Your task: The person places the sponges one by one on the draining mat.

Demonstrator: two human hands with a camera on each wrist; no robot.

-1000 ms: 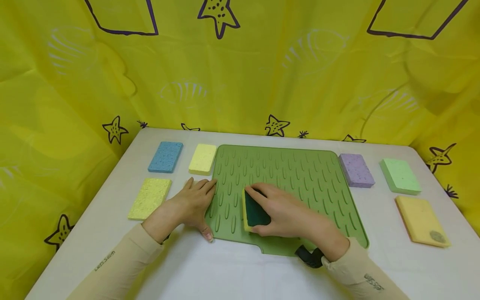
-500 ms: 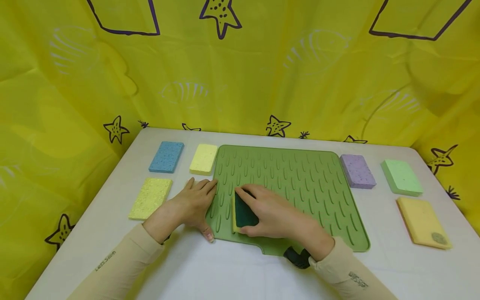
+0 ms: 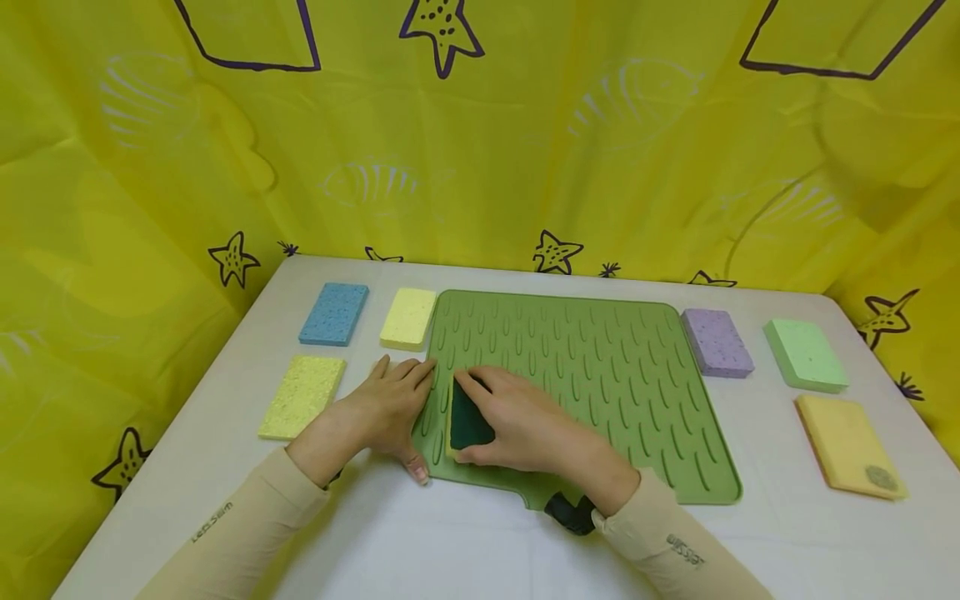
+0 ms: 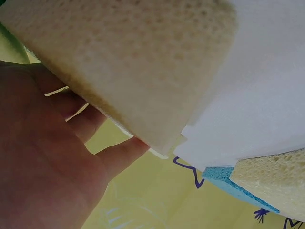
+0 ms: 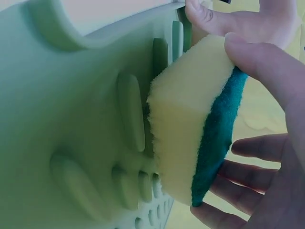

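Note:
My right hand [image 3: 517, 421] grips a yellow sponge with a dark green scouring side [image 3: 468, 418], thumb at the near end and fingers along the far side. The scouring side faces up, the yellow foam [image 5: 178, 119] toward the ridged green mat [image 3: 577, 350]. Beside it my left hand [image 3: 390, 408] lies spread at the mat's left edge, fingertips at the rim and thumb at the near left corner. In the left wrist view a pale porous sponge [image 4: 138, 62] fills the foreground along the left hand's fingers; the hand mostly hides it in the head view.
Left of the mat are a blue sponge [image 3: 333, 314], a pale yellow sponge [image 3: 407, 318] and a speckled yellow sponge [image 3: 302, 397]. On the right lie purple [image 3: 717, 342], light green [image 3: 806, 354] and orange-yellow [image 3: 849, 446] sponges. A yellow curtain [image 3: 495, 150] backs the white table [image 3: 465, 550].
My right hand has slid the green-topped sponge leftward across the mat, toward my left hand. The left hand has stayed at the mat's edge.

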